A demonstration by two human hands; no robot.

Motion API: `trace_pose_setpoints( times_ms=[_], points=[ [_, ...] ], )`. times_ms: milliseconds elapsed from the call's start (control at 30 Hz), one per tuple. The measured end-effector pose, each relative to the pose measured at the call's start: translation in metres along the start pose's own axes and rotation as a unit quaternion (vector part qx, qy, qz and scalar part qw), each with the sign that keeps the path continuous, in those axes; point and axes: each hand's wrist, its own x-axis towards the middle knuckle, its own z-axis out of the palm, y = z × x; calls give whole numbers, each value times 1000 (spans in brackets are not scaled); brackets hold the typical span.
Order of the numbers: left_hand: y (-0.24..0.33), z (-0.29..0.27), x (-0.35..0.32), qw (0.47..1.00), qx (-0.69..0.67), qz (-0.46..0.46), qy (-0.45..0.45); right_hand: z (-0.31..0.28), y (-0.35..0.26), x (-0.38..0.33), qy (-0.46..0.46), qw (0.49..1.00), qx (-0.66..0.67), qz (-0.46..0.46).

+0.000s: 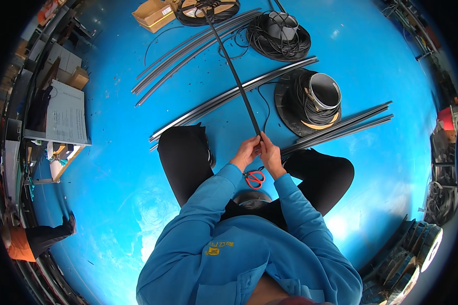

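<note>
A long, thin black bar (237, 81) slants from the far side down to my lap. My left hand (246, 152) is closed around its near end. My right hand (271, 155) pinches at the same end, with the fingertips of both hands meeting there. A black cord (267, 104) runs from the nearer reel (323, 90) toward this end; whether my fingers hold it too is hidden. Just below my hands, between my legs, lie scissors with red handles (254, 179).
Bundles of dark bars (229, 97) lie across the blue floor (381, 168), more to the right (351, 122). Farther off are another reel of black cord (280, 38) and a cardboard box (154, 15). A person in orange (23, 244) stands at left, by shelving.
</note>
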Motion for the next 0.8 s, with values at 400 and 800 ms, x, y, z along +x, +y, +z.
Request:
trace_pose_setpoints(
  times_ms=[400,800],
  points=[
    [7,13,-25,997,50,-31,46,3,12,-3,-33,992,50,110],
    [2,10,-24,968,202,-9,149,-3,33,5,-154,969,80,178]
  ],
)
